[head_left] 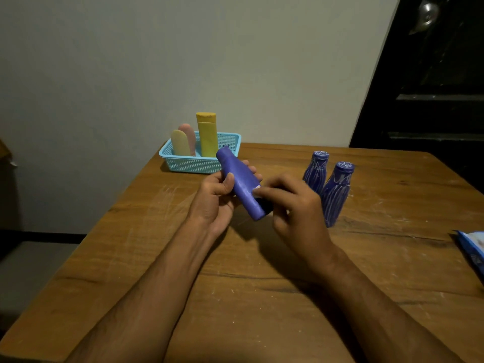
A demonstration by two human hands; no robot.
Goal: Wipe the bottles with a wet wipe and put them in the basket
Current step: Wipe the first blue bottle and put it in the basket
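Note:
My left hand (217,195) grips a plain purple bottle (239,179) held tilted above the table, cap end pointing toward the basket. My right hand (293,205) presses a small white wet wipe (256,191) against the bottle's lower side; most of the wipe is hidden under the fingers. Two more purple bottles (315,171) (336,192) streaked with white marks stand upright to the right. A light blue mesh basket (193,163) at the table's far edge holds a yellow bottle (207,134), a cream one (180,142) and a pink one (189,134).
The wooden table (235,271) shows white smears left of my hands. A blue wet-wipe packet (471,250) lies at the right edge. A pale wall is behind the basket and a dark door stands at the right.

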